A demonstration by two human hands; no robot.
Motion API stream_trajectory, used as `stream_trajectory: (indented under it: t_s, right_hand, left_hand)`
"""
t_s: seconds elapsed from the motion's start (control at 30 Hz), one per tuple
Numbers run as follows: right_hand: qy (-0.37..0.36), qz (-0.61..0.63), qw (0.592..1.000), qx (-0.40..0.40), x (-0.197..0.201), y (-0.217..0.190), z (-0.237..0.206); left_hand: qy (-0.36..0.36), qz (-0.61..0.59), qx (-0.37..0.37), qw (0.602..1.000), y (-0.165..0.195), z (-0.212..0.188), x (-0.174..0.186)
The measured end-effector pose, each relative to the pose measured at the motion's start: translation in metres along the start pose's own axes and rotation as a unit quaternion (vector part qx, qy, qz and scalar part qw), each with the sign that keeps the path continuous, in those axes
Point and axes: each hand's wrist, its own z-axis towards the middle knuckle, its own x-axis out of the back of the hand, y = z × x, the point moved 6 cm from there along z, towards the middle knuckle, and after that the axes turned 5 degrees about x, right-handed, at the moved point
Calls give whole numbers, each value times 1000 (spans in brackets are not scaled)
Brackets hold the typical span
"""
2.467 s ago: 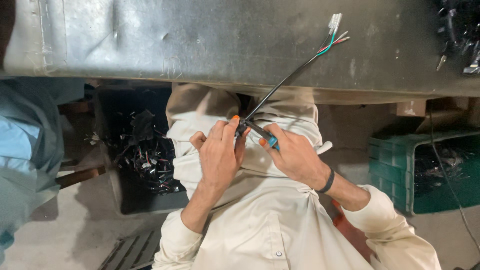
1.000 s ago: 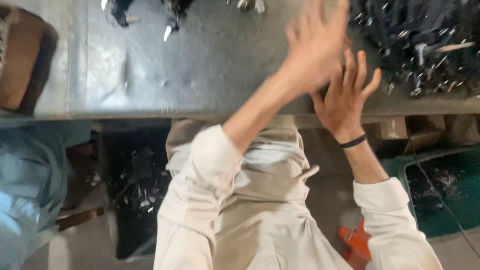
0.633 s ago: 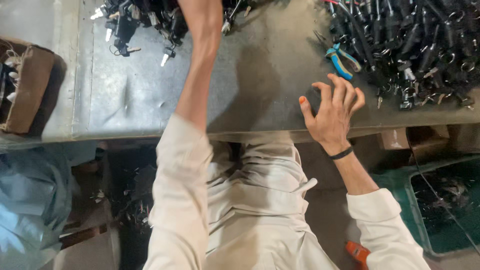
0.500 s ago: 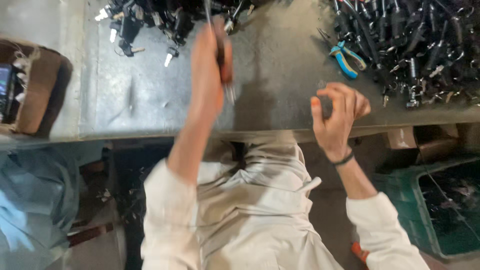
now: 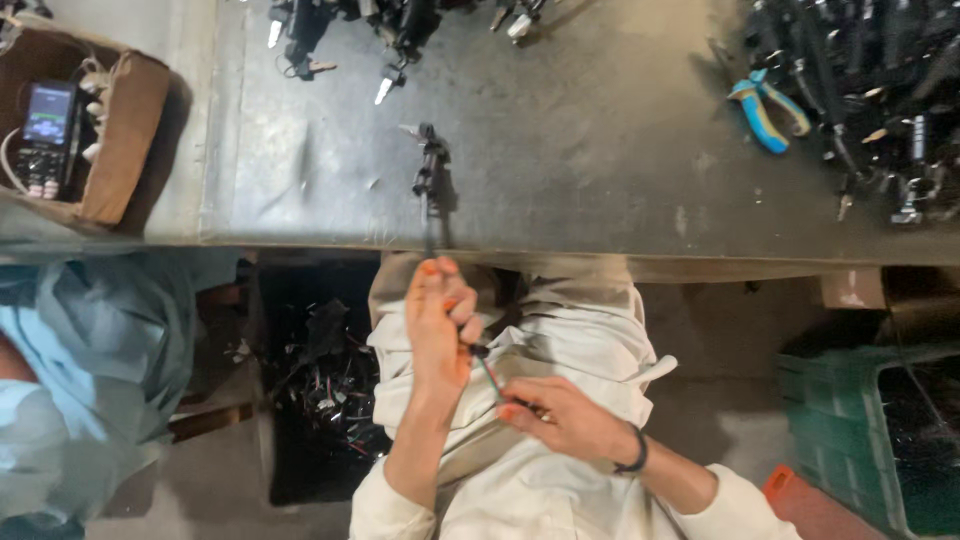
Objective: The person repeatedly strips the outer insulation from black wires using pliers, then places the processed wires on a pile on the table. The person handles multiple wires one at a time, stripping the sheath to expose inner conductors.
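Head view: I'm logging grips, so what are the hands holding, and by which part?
Both hold one black cable. The left hand grips its middle, the connector end lying on the table; the right hand pinches its lower end.

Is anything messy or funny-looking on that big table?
Nothing looks broken or spilled. The black cable held by the left hand and right hand hangs half over the table edge. The blue pliers lie alone beside a tangled heap of cables.
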Motion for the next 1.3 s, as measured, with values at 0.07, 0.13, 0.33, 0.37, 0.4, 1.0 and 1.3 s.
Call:
stream_trajectory:
  t_s: [0.07, 0.13, 0.33, 0.37, 0.4, 1.0, 1.3]
  right_hand:
    - [49, 34, 998, 19, 16, -1, -11]
    - [140, 16, 989, 40, 40, -4, -21]
    - [273, -277, 919, 65, 61, -37, -40]
    - [251, -314, 913, 63, 58, -44, -46]
    - [231, -349, 906, 59, 57, -52, -50]
    - [277, 301, 903, 133, 104, -6, -13]
    - [117, 323, 934, 99, 96, 4, 1]
  left_hand:
    - [-67, 50, -11, 996, 5, -6, -10]
    - [-88, 229, -167, 955, 19, -28, -26]
    - [-254, 786, -485, 285, 1, -77, -77]
    - [-261, 776, -509, 264, 11, -65, -74]
    - [-271, 766, -531, 241, 22, -54, -69]
    - [-150, 653, -223, 708, -12, -43, -46]
    - [-333, 499, -126, 790, -39, -63, -8]
